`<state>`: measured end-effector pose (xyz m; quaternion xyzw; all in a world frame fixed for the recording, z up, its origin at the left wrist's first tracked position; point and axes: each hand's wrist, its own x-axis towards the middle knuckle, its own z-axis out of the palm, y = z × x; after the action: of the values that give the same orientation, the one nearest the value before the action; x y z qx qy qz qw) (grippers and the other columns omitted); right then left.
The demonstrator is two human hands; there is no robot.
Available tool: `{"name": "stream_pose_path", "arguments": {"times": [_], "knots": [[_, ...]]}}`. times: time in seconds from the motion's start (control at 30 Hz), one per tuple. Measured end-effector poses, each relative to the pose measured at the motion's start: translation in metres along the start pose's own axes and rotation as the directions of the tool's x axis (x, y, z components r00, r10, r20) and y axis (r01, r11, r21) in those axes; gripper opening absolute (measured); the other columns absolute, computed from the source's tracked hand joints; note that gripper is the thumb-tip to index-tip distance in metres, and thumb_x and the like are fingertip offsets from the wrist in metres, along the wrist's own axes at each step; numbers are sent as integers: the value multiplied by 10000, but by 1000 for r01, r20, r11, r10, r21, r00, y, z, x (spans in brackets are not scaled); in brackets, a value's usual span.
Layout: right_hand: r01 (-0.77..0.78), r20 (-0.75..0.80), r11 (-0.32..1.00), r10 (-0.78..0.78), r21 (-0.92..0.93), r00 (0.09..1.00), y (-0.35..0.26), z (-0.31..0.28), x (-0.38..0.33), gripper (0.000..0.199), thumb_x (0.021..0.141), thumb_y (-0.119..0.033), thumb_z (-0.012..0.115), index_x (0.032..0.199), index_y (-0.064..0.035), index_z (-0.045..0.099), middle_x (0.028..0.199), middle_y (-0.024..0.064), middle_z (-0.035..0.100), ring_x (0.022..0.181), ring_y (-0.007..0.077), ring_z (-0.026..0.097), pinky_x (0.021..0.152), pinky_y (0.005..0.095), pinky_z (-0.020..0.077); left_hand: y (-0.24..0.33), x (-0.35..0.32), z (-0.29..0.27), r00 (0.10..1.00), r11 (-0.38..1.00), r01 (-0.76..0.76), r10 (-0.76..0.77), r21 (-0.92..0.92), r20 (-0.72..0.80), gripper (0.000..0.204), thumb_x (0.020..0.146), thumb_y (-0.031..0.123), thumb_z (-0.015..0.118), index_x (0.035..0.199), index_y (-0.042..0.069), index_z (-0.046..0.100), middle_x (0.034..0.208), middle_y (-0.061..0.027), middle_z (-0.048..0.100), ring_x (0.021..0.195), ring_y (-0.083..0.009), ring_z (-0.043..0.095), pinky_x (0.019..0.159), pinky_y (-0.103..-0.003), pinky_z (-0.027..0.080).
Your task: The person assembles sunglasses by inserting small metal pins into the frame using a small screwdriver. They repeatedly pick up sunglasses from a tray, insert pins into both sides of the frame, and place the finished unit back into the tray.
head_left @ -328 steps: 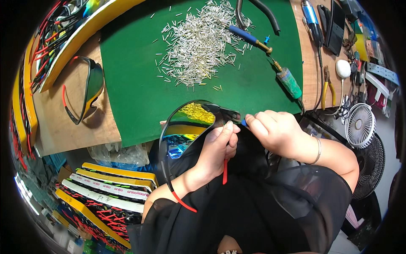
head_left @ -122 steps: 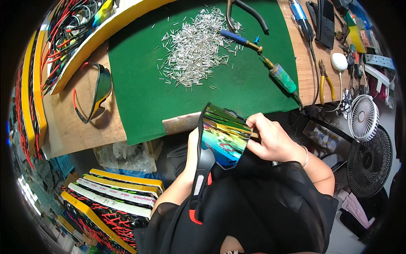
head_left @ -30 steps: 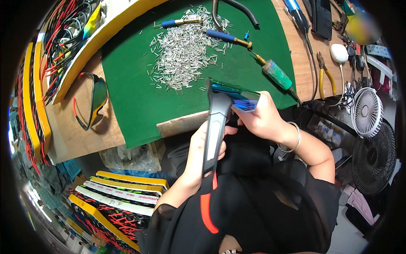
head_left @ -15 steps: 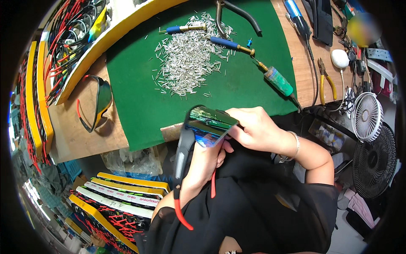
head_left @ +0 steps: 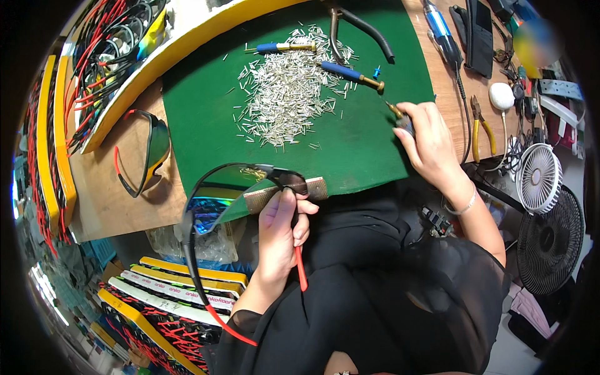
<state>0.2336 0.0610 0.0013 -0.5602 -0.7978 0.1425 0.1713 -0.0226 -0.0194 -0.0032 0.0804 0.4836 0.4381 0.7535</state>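
Note:
My left hand [head_left: 284,226] pinches a pair of black sport sunglasses [head_left: 191,250] at one side of the frame. Their temples have red tips and the lens shines blue-green; one temple hangs down toward my left forearm. Out to the right, my right hand [head_left: 432,140] is closed round a screwdriver [head_left: 392,109]. Its brass-coloured front end points up and left, and my fingers hide most of the handle. Left of that tip lies a heap of short silver metal pins [head_left: 284,103] on the green mat [head_left: 200,119]. Two blue-handled screwdrivers [head_left: 342,70] lie on the heap.
A second pair of sunglasses [head_left: 164,147] rests on the wood at left. Dark-handled pliers [head_left: 369,32] lie at the mat's back, yellow-handled cutters [head_left: 481,128] at right. Yellow-edged trays [head_left: 187,34] of sunglasses stand at left; fans [head_left: 539,178] stand at right.
My right hand has let go of the sunglasses, moved right and up, and closed round the green-handled screwdriver. The sunglasses in my left hand have swung left, with the lens turned.

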Motion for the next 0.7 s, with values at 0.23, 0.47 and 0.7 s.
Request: {"name": "stream_pose_path", "arguments": {"times": [0.23,0.47,0.7], "knots": [[32,257,941,-125,338,958,-61,-13,10,393,783,-92,555,1167,-77,476,876,131,490,730,284,564,628,352,494,3,4,-1,1000,999,3,-4,39,19,276,958,264,400,942,13,512,781,-70,612,428,-28,354,366,-156,284],[142,273,989,-147,37,951,-69,15,10,378,760,-128,601,1129,-91,530,812,95,455,610,201,553,503,299,472,5,-1,-12,999,995,-51,52,82,-10,281,964,257,383,963,9,516,781,-62,615,426,-20,340,371,-157,276],[227,248,971,-200,-82,948,-72,25,8,406,733,-109,604,1133,-93,535,827,92,460,585,181,537,491,281,454,2,8,-9,1000,1000,10,-10,-13,-10,275,957,261,403,904,8,494,769,-86,619,402,-33,353,348,-162,280]]}}
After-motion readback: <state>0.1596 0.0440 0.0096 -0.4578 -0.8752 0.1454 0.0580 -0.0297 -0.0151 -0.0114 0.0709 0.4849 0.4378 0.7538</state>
